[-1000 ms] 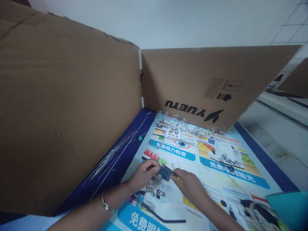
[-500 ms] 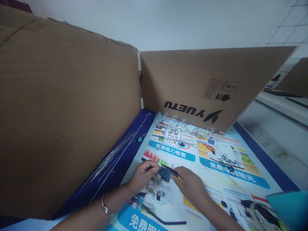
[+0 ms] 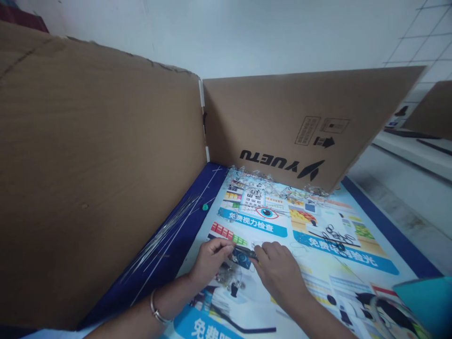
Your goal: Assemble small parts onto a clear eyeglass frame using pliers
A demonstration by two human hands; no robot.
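Both my hands meet low in the middle of the head view, over a printed poster mat [image 3: 318, 263]. My left hand [image 3: 211, 261] has its fingers pinched on the left side of a small blue piece [image 3: 241, 258]. My right hand [image 3: 278, 270] is closed round a thin dark tool [image 3: 247, 252] whose tip lies on top of the blue piece. A silver bangle [image 3: 155, 303] sits on my left wrist. Small clear bits [image 3: 229, 278] lie on the mat just below my left hand.
Cardboard walls stand at the left [image 3: 99, 165] and the back [image 3: 300, 127]. Thin metal wires [image 3: 162, 238] and a green bead [image 3: 205, 206] lie on the blue strip. Black rings [image 3: 334, 235] and clear bits [image 3: 261, 181] lie farther back. A teal object [image 3: 425, 301] is at bottom right.
My hands have stayed together on the blue piece. My right hand has turned, so the tool's yellow part no longer shows. The view has shifted slightly.
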